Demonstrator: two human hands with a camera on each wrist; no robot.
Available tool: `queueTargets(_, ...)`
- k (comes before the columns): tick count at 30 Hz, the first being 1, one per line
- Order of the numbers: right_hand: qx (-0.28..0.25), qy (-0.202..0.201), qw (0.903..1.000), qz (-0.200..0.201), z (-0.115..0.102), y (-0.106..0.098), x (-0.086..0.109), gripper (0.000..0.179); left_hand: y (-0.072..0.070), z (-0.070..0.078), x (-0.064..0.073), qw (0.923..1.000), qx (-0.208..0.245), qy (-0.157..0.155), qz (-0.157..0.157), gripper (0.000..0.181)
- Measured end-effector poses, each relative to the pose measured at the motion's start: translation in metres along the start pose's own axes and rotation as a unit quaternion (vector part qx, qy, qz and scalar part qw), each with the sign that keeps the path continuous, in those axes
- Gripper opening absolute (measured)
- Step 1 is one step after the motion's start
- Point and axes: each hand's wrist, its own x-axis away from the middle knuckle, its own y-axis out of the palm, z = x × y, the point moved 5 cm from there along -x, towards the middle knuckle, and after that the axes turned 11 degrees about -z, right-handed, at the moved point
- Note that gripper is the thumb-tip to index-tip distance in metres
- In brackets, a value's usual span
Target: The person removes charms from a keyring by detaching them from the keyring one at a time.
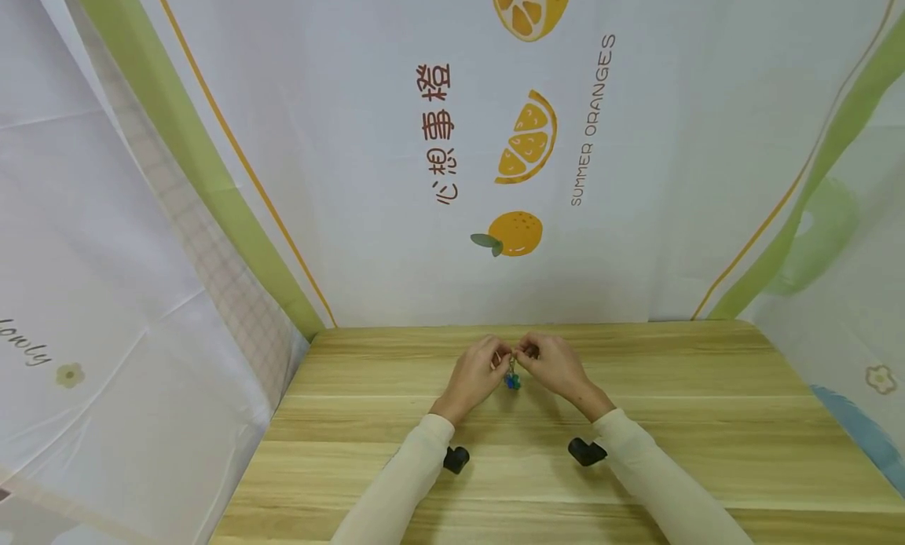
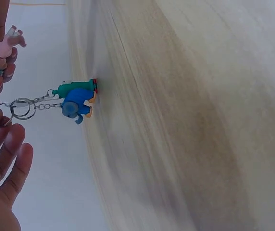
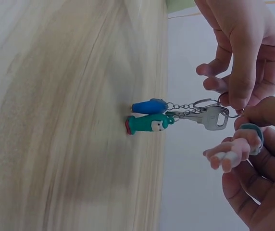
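Observation:
Above the wooden table, my left hand [image 1: 477, 378] pinches metal key rings [image 3: 209, 102] between thumb and fingers. From them hang a blue figurine [image 2: 77, 103], a green figurine [image 2: 72, 89] with a red base, and a silver key [image 3: 214, 118], all on the lower side. My right hand [image 1: 555, 364] meets the left at the rings, its thumb and finger pinching at the ring's edge. A pink figurine [image 3: 238, 147] with a teal top lies against the right hand's fingers. In the head view the hanging figurines [image 1: 512, 382] show small between both hands.
The wooden table [image 1: 339, 451] spreads beneath both arms, its back edge against a white cloth [image 1: 382, 278] printed with oranges. Cloth also hangs at left and right. Black wrist-worn pieces [image 1: 456, 459] sit below each forearm.

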Motion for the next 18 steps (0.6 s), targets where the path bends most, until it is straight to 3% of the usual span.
queueTargets(18, -0.017, 0.0, 0.9998, 0.005, -0.0025, -0.0005, 0.0007, 0.008, -0.0059, 0.0001, -0.0004, 0.9994, -0.005, 0.01, 0.034, 0.005)
